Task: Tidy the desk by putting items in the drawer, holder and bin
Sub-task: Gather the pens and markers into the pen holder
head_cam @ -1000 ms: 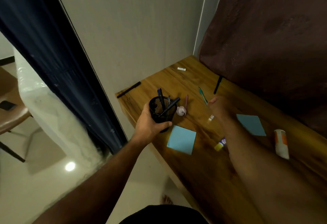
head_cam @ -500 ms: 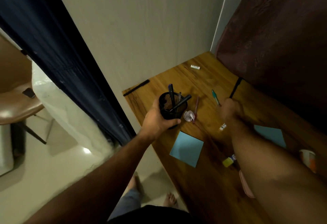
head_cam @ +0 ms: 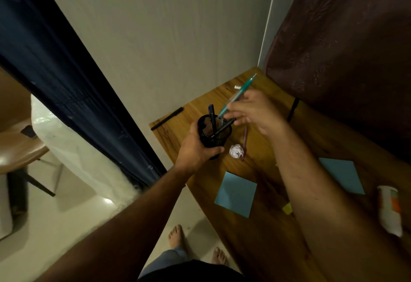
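My left hand (head_cam: 195, 151) grips a black mesh pen holder (head_cam: 214, 133) at the desk's near left corner; several dark pens stand in it. My right hand (head_cam: 255, 112) pinches a teal pen (head_cam: 239, 95), slanted, with its lower tip over the holder's mouth. A crumpled white paper ball (head_cam: 236, 151) and a reddish pen (head_cam: 245, 141) lie just right of the holder. Two blue sticky notes (head_cam: 236, 193) (head_cam: 341, 174) lie flat on the wooden desk (head_cam: 262, 232).
A black marker (head_cam: 167, 118) lies at the desk's left edge, another black pen (head_cam: 293, 109) by the brown curtain. A small white eraser (head_cam: 237, 87) sits far back. A glue stick (head_cam: 390, 210) and a yellow piece (head_cam: 287, 208) lie right. A chair (head_cam: 17, 148) stands left.
My right hand has picked the teal pen up off the desk and carried it left to the holder's mouth. My left hand keeps its hold on the holder.
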### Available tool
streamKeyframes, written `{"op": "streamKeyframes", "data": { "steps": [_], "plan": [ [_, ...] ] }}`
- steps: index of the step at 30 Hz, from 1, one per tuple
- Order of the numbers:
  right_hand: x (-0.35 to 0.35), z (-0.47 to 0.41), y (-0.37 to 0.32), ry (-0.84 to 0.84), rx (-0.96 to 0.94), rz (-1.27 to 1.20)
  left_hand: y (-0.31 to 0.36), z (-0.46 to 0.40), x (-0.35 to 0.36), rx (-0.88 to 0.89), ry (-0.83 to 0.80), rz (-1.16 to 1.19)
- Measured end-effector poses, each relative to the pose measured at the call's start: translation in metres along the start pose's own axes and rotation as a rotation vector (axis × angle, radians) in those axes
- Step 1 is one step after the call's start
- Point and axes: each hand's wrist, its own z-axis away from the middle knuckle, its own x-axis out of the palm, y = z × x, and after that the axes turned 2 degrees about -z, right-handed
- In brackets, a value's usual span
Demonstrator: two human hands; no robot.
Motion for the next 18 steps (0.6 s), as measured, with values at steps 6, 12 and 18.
{"op": "streamKeyframes", "data": {
  "steps": [6,12,18],
  "plan": [
    [0.045,-0.014,0.005,-0.033,-0.051,0.339,-0.008,-0.004,-0.005,0.008,0.011,-0.004],
    [0.067,-0.024,0.013,-0.022,-0.051,0.408,-0.016,-0.006,-0.015,-0.002,0.020,0.017],
    [0.084,-0.039,-0.004,0.043,-0.091,0.384,-0.032,-0.008,-0.038,-0.039,0.081,0.066]
  ]
}}
